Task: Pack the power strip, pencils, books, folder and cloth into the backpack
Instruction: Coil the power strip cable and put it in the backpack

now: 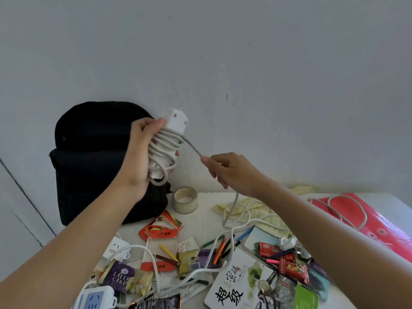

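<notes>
My left hand (139, 157) grips a white power strip (174, 121), held upright in the air with its cord wound round it in several loops. My right hand (229, 170) pinches the loose cord (192, 146) just right of the strip; the rest of the cord trails down onto the table. The black backpack (89, 161) stands against the wall behind my left hand. Coloured pencils (219, 249) lie scattered mid-table. Books (236, 284) lie at the front right, a red folder (379, 221) at the far right, and a yellowish cloth (249, 208) under the cord.
A tape roll (185, 200) stands beside the backpack. An orange pencil box (160, 228), snack packets (124, 278) and two more power strips (95, 297) with cords crowd the table's front. The wall rises right behind the table.
</notes>
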### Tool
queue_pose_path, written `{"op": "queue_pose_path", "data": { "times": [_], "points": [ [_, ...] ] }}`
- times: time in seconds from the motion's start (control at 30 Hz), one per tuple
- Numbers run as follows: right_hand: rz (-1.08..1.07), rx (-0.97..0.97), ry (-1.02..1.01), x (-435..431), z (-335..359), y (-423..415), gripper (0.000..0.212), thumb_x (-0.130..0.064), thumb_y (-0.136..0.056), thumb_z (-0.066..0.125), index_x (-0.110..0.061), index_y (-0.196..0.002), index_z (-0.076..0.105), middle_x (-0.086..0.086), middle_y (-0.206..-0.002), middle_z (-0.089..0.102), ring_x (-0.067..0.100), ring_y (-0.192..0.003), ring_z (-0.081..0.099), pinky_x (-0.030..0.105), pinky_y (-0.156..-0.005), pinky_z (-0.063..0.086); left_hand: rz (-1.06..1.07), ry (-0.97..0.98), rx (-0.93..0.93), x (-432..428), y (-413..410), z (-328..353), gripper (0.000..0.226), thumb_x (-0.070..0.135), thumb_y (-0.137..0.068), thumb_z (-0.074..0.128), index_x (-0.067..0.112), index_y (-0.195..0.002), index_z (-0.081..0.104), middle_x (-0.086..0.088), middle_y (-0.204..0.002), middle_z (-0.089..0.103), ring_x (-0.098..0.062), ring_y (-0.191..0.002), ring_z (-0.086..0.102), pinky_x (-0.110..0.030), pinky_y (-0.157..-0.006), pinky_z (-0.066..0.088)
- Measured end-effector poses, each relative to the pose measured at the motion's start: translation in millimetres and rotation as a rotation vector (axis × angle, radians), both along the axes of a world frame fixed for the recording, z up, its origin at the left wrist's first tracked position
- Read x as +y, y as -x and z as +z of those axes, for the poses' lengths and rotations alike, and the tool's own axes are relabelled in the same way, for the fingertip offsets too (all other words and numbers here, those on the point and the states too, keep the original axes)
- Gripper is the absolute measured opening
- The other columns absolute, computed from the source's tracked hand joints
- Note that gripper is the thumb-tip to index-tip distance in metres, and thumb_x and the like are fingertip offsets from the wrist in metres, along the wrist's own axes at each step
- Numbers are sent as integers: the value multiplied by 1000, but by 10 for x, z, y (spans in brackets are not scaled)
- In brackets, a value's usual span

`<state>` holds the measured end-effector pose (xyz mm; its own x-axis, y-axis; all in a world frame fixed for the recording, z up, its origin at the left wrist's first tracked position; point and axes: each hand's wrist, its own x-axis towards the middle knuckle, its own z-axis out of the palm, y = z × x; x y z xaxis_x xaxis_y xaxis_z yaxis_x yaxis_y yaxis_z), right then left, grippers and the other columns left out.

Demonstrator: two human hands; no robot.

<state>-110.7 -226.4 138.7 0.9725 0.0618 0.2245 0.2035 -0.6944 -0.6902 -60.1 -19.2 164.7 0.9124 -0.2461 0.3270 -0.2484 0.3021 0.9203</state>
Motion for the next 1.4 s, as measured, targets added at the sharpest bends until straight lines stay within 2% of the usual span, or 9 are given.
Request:
{"op": "queue_pose_path", "data": {
  "times": [0.2,0.33,0.47,0.7,0.87,1.0,1.17,1.27,1.4],
  "points": [
    [34,106,-96,-25,-158,80,44,-50,-100,50,-16,-73,54,-11,-45,44,10,-44,40,23,-54,38,175,-93,-78,145,-217,28,34,47,-93,69,19,-89,51,-9,-85,66,-23,-65,66,-32,-55,55],
    [82,-245,340,58,-78,134,35,-45,-103,45,-22,-79,54,-9,-49,45,10,-42,39,22,-48,32,356,-669,-337,162,-245,-87,42,61,-83,69,24,-93,51,10,-69,69,-7,-55,66,-22,-52,54],
    [153,-525,381,105,81,107,34,-47,-100,48,-20,-89,67,-10,-63,52,10,-53,47,30,-52,42,90,-1011,-416,220,-166,-208,64,90,-76,46,33,-103,52,1,-78,70,-14,-62,70,-40,-59,60],
    [166,-486,107,78,281,55,35,-44,-76,81,-13,-72,66,-1,-57,48,10,-54,37,23,-53,30,-215,-895,-480,77,127,-220,50,66,-76,77,29,-98,52,-3,-81,67,-24,-67,65,-43,-60,56],
    [177,-48,-430,17,271,-9,54,-47,-84,72,7,-80,65,15,-71,49,24,-65,42,30,-58,37,-356,-571,-358,86,154,-170,46,46,-80,73,11,-101,52,8,-86,69,-12,-76,69,-25,-65,55],
    [109,27,-670,-4,201,-77,46,-33,-99,59,3,-71,57,7,-58,45,20,-53,34,28,-53,34,-292,-248,-270,1,173,-132,48,65,-71,79,24,-83,57,4,-74,57,-12,-62,58,-19,-55,49],
    [171,144,-318,61,56,67,45,-42,-103,51,-7,-76,60,2,-54,45,18,-51,37,24,-49,35,-129,157,23,9,-13,12,69,61,-91,61,4,-130,55,-13,-96,66,-24,-73,67,-30,-56,53],
    [155,154,-118,96,70,163,49,-47,-102,48,-9,-72,56,2,-57,46,17,-53,39,26,-53,38,25,-3,-111,3,-82,25,44,49,-96,62,21,-128,50,-6,-100,69,-23,-75,69,-34,-60,58],
    [138,-147,462,99,121,247,41,-43,-106,41,-10,-82,49,0,-64,52,15,-53,45,30,-56,37,156,-318,-239,-40,-118,-67,36,52,-87,66,24,-105,52,11,-76,70,-11,-64,69,-28,-56,57]
  ]
}}
